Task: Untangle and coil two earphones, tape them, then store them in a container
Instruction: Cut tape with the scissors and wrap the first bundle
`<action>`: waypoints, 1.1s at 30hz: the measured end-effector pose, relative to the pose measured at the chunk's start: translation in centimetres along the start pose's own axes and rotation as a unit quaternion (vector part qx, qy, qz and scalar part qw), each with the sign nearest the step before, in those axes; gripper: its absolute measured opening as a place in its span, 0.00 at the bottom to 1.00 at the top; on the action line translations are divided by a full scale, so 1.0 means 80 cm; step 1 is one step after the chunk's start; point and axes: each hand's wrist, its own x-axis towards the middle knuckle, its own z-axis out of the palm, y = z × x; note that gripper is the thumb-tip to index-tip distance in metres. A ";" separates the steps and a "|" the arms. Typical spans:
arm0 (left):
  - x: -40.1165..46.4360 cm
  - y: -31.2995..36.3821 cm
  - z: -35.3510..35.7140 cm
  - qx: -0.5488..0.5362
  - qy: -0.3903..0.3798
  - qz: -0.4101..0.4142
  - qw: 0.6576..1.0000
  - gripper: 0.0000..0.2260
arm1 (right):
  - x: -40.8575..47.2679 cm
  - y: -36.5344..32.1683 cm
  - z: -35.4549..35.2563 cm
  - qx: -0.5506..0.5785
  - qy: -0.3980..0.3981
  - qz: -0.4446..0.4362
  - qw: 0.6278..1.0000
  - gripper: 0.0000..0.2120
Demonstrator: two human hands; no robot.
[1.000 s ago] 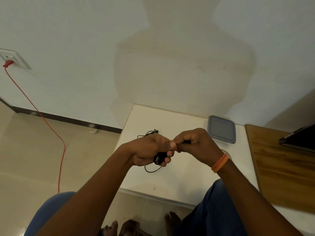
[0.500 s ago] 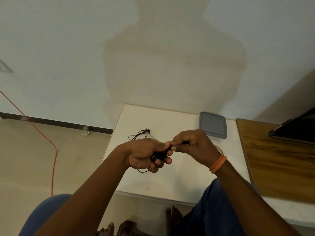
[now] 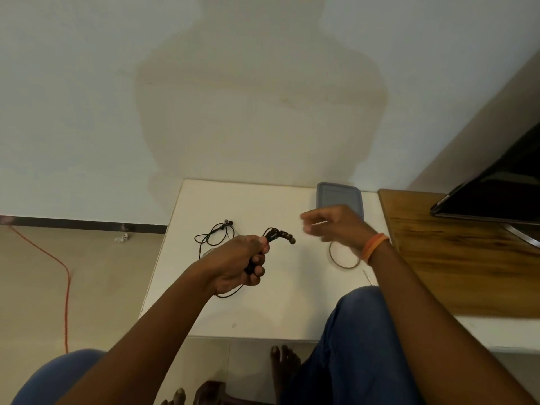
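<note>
The left hand (image 3: pixel 233 263) makes a tight fist grip around a coiled black earphone (image 3: pixel 276 235) at frame centre; buds poke out past the thumb, and a cord loop hangs below the fist. The right hand (image 3: pixel 336 225) is blurred, fingers loosely curled; I cannot tell if it holds anything. Below it a tape ring (image 3: pixel 343 257) lies on the white counter (image 3: pixel 280 311). The second earphone (image 3: pixel 216 235) lies tangled left of centre, the grey container (image 3: pixel 339 194) at the counter's far edge.

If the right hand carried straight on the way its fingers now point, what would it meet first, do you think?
Probably the earbuds jutting from the left hand, since the right hand points leftward; depth is unclear.
</note>
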 end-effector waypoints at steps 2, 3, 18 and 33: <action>0.001 0.000 0.001 -0.011 0.004 0.004 1.000 0.14 | 0.006 0.029 -0.034 -0.048 0.107 0.047 0.992 0.06; 0.003 0.000 0.002 -0.017 0.005 0.007 1.000 0.14 | 0.010 0.049 -0.049 -0.101 0.157 0.085 0.979 0.04; 0.013 -0.010 0.014 0.024 0.031 0.048 0.998 0.13 | 0.032 0.144 -0.053 -0.261 0.189 0.274 0.906 0.13; -0.024 0.018 0.009 -0.200 0.185 0.084 0.959 0.16 | -0.007 -0.006 0.010 -0.025 0.130 0.079 0.988 0.05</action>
